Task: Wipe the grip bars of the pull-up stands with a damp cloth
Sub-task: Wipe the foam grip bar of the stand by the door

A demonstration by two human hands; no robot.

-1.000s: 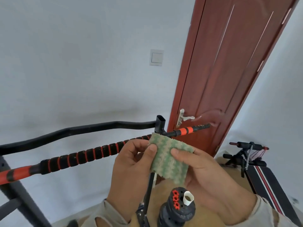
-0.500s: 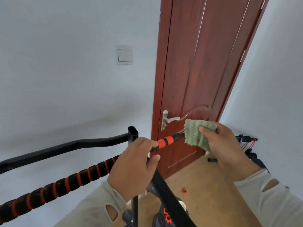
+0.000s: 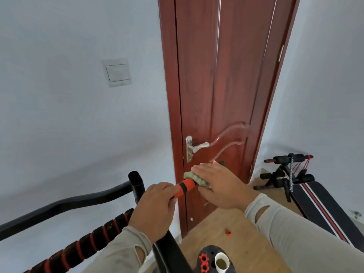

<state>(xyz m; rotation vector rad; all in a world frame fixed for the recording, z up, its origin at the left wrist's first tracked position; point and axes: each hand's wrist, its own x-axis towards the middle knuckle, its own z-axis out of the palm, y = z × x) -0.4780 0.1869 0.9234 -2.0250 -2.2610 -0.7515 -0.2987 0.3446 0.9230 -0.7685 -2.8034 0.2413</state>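
The black grip bar (image 3: 86,243) with red rings runs from the lower left up to an orange end section (image 3: 184,187). My left hand (image 3: 155,209) grips the bar just below that orange part. A green patterned cloth (image 3: 194,179) is wrapped over the bar's far tip. My right hand (image 3: 218,184) is closed over the cloth and the tip, fingers curled around them. The tip itself is hidden under the cloth and hand.
A red-brown door (image 3: 222,95) with a silver lever handle (image 3: 197,147) stands right behind the bar's end. A black upper bar (image 3: 65,203) and open tube post (image 3: 136,180) are at left. A sit-up bench (image 3: 307,186) lies at right; a small red piece (image 3: 228,233) lies on the wooden floor.
My right hand brought the cloth from beside the bar's end down over its tip and closed around it. The view shifted right and nearer the door; my left hand stays on the bar.
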